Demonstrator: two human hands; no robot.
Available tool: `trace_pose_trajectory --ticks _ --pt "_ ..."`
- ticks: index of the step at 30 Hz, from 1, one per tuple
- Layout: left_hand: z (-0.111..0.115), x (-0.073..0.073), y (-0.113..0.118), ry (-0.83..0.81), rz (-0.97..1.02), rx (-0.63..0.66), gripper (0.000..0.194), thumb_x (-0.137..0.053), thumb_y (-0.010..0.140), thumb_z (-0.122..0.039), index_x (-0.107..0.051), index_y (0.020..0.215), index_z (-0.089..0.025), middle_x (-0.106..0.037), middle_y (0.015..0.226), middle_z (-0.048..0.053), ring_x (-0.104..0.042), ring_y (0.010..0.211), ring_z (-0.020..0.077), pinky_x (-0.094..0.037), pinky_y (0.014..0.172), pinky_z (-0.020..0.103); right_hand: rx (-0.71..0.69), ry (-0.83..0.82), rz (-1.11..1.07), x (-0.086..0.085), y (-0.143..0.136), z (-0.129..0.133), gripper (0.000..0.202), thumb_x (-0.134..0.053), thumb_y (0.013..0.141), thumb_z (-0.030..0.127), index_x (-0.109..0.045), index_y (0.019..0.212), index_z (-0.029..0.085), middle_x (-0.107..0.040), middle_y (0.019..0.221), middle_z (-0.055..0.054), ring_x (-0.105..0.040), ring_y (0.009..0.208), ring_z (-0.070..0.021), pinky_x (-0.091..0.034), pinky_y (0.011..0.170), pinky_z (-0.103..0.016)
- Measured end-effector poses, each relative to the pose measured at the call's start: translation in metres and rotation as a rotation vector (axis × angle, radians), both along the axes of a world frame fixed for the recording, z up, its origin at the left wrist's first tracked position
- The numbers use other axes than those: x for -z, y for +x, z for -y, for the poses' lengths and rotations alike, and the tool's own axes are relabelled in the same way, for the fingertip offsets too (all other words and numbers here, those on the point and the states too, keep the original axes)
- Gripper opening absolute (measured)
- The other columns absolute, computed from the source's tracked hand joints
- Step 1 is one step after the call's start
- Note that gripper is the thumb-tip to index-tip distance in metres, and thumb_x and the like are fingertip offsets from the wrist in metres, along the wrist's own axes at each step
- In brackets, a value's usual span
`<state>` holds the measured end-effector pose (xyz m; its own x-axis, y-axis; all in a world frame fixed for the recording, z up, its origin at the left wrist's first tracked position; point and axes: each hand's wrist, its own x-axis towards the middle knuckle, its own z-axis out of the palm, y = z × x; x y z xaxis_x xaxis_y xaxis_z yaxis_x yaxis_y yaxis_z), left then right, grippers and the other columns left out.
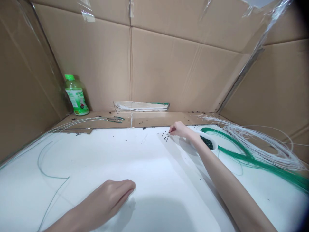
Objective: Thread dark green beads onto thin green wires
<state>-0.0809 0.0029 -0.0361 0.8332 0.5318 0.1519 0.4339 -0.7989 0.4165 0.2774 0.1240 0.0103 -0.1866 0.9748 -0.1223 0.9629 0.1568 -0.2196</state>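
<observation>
Here the right hand pinches, on what I cannot tell, with about ten loose dark beads just to its left and one bowl to its right, while the left hand, fingers pressed together, has one bottle well beyond it.

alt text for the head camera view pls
A person's right hand pinches near scattered dark beads on a white table, beside a bowl of similar beads; the left hand, nearer the camera, is also pinched, and whether either holds anything is unclear. White strands and green strands lie at right; a green-capped bottle stands back left near cardboard walls.
</observation>
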Motion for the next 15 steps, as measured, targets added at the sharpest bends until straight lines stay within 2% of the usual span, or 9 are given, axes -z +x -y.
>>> trace_pose_trajectory --ticks 8,15 --pt "0.0002 -0.0045 0.003 0.041 0.116 0.019 0.026 -0.029 0.094 -0.018 -0.053 0.084 -0.02 -0.057 0.063 -0.003 -0.054 0.051 0.01 -0.041 0.049 0.02 0.007 -0.002 -0.046 0.0019 0.0049 -0.0035 0.021 -0.054 0.088 0.032 -0.062 0.089 0.012 -0.065 0.089 -0.003 -0.062 0.08 -0.0137 -0.051 0.075 -0.033" --pt "-0.0004 -0.0047 0.0036 0.033 0.075 0.017 0.026 -0.029 0.094 -0.018 -0.052 0.084 -0.02 -0.058 0.065 -0.003 -0.055 0.052 0.0097 -0.041 0.05 0.02 0.038 -0.011 -0.111 0.0041 0.0056 -0.0049 0.022 -0.054 0.088 0.033 -0.062 0.089 0.012 -0.065 0.087 -0.003 -0.062 0.079 -0.0133 -0.051 0.075 -0.033"
